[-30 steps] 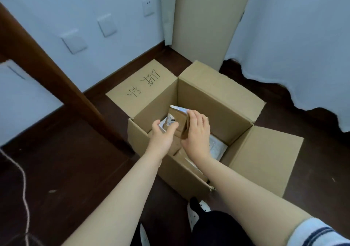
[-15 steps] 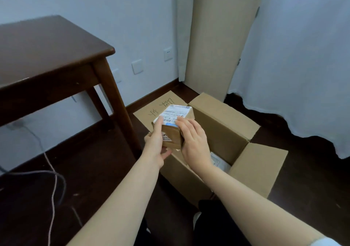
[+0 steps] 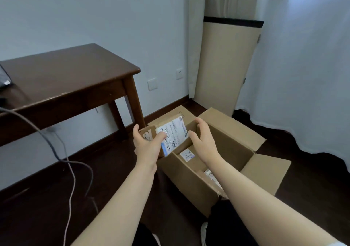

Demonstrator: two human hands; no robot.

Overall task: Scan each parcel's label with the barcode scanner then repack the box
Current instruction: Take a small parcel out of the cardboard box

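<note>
**Held item.** 1 small brown parcel [image 3: 148, 134] is up in the air over the near-left corner of the open cardboard box [image 3: 191, 185], which stands on the floor. It is clear of the box walls.

**Left grip** [image 3: 147, 149]. It is closed round the parcel: the thumb presses on the lower corner of the white label [image 3: 175, 132] and the fingers wrap behind the carton. The parcel is tilted so the label faces up toward the wearer. This is judged to keep the barcode readable and uncovered for scanning.

**Right grip** [image 3: 204, 141]. It is spread and loosely curved, holding nothing. It sits just beside the parcel's right edge, thumb nearest the label. Whether the thumb touches the parcel cannot be told. Its position suggests a steadying role, or a hand about to be freed.

**Box contents.** At least 2 more labelled parcels lie inside: 1 against the near-left wall [image 3: 186, 154] and 1 lower, partly hidden by the right forearm [image 3: 211, 175]. The flaps are folded out, leaving the opening accessible.

**Scanner.** It cannot be identified. A dark object [image 3: 4, 79] sits at the left edge of the desk [image 3: 62, 75] and cables [image 3: 71, 171] trail to the floor. What they belong to cannot be told.

**Assessment.** Unpacking stage; scanning of this parcel not yet done.
</note>
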